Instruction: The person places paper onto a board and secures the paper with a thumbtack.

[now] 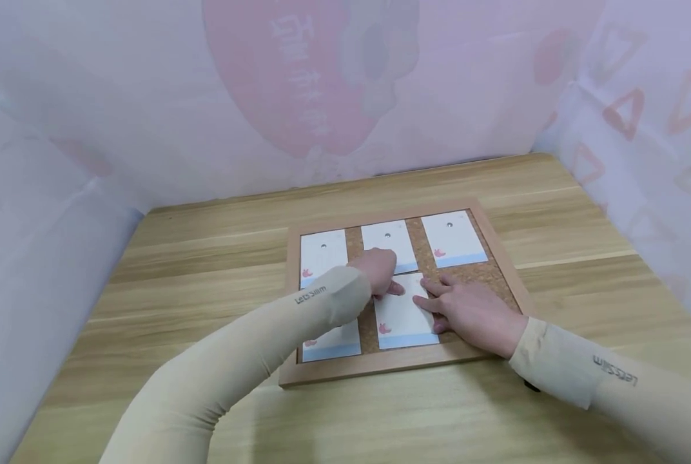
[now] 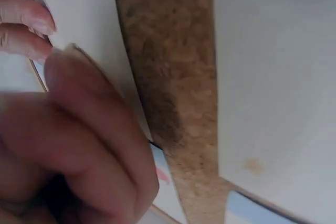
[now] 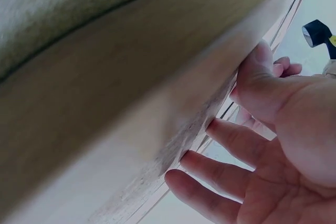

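Note:
A white card [image 1: 405,319] with a blue lower strip and a small red figure lies in the lower middle of a framed cork board [image 1: 493,274]. My left hand [image 1: 376,265] is over the card's upper edge, fingers curled and one digit pressing down near its top. Seen from the left wrist, that fingertip [image 2: 68,59] meets the card; whatever is beneath it is hidden. My right hand [image 1: 477,312] rests with fingers spread and fairly straight on the card's right side. In the right wrist view those fingers [image 3: 215,177] reach over the board's edge.
Across the board's top are three similar cards, the right one [image 1: 456,241] among them, each with a silver pin. Another card [image 1: 334,345] sits lower left, partly behind my left forearm. The wooden table [image 1: 206,258] meets fabric walls [image 1: 467,96] at back and sides.

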`<state>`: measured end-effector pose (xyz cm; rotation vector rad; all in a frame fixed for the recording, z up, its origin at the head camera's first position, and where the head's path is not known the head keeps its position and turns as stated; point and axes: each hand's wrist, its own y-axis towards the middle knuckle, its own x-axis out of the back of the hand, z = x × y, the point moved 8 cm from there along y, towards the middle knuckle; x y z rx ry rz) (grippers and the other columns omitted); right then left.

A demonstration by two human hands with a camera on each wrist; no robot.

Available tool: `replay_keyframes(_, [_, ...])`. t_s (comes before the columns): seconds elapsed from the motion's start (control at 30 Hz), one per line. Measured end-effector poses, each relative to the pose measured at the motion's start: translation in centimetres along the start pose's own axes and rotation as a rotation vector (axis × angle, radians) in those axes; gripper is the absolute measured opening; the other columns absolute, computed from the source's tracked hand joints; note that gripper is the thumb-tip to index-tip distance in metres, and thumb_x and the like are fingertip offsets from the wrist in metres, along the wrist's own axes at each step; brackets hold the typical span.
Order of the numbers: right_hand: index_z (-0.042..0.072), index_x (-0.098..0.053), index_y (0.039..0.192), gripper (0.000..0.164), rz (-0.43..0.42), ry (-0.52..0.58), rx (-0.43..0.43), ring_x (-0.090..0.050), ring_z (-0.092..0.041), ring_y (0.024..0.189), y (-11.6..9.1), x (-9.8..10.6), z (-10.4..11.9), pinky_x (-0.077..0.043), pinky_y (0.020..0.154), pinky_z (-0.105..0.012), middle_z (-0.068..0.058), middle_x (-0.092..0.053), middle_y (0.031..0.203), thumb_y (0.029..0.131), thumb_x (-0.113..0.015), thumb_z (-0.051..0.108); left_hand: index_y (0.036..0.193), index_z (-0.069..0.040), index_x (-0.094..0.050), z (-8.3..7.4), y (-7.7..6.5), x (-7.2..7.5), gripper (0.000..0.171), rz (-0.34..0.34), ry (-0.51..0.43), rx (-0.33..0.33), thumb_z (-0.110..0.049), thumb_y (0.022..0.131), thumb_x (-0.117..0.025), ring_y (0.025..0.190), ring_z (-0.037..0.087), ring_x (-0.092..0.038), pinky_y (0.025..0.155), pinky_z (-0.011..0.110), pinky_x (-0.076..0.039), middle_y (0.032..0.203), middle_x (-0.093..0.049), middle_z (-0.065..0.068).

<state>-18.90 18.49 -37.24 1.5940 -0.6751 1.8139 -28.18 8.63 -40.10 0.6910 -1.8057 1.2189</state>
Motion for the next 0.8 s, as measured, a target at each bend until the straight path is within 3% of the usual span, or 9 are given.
replay_keyframes(0.17, [0.011,-0.068,0.128,0.056,-0.017,-0.021,0.003,-0.055,-0.044,0.121,-0.2,0.1,-0.2,-0.057,0.062,-0.046,-0.02,-0.056,0.137,0.078,-0.08,0.033,0.086,-0.013,-0.064,-0.9,0.2,0.4,0.031,-0.046,0.122,-0.073,-0.043,0.084,-0.071,0.061,0.014,-0.059,0.054,0.026,-0.047,0.071,-0.065,-0.001])
replay_keyframes(0.4, [0.012,-0.069,0.127,0.053,-0.015,0.01,-0.008,-0.054,-0.045,0.121,0.1,0.0,-0.9,-0.056,0.061,-0.047,-0.02,-0.057,0.137,0.08,-0.079,0.033,0.094,-0.016,-0.065,-1.9,0.7,1.1,0.033,-0.123,0.28,-0.105,-0.046,0.082,-0.072,0.074,0.014,-0.059,0.062,0.026,-0.048,0.081,-0.063,-0.003])
replay_keyframes(0.5, [0.011,-0.068,0.129,0.052,0.013,0.042,-0.027,-0.052,-0.046,0.123,0.2,-0.5,-1.4,-0.057,0.067,-0.05,-0.021,-0.055,0.139,0.082,-0.079,0.03,0.091,-0.015,-0.064,-1.3,1.7,0.6,0.034,-0.112,0.212,-0.116,-0.047,0.082,-0.072,0.068,0.013,-0.06,0.06,0.026,-0.048,0.074,-0.064,-0.004])
replay_keyframes(0.63, [0.011,-0.064,0.133,0.051,0.076,0.117,-0.051,-0.049,-0.045,0.128,0.2,-1.4,-2.5,-0.054,0.08,-0.054,-0.019,-0.05,0.144,0.087,-0.077,0.03,0.082,-0.015,-0.061,0.9,2.1,0.1,0.036,-0.111,-0.014,-0.137,-0.049,0.086,-0.072,0.059,0.012,-0.057,0.056,0.028,-0.046,0.065,-0.063,-0.003])
replay_keyframes(0.8, [0.01,-0.061,0.136,0.051,0.068,0.221,-0.051,-0.05,-0.037,0.129,0.4,-0.8,-4.0,-0.046,0.098,-0.053,-0.017,-0.051,0.144,0.09,-0.074,0.028,0.085,-0.012,-0.065,4.5,-0.5,2.2,0.033,-0.214,-0.29,-0.172,-0.044,0.093,-0.067,0.063,0.015,-0.059,0.059,0.031,-0.049,0.075,-0.067,0.003])
